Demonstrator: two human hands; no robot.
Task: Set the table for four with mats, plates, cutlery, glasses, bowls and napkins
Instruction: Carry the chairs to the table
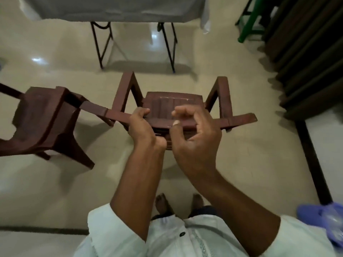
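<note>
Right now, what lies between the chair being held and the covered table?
In the head view, only bare floor separates the held chair from the table.

A brown chair (172,106) stands directly ahead, a second chair (44,125) just left with armrests nearly touching. Bare floor (55,52) lies between them and the far table (115,8). A dark cabinet (311,52) blocks the right.

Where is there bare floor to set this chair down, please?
Bare floor lies between the held chair and the table legs, and more to its right toward the dark curtain. The left is crowded: a second chair touches its armrest. The left hand grips the backrest.
</note>
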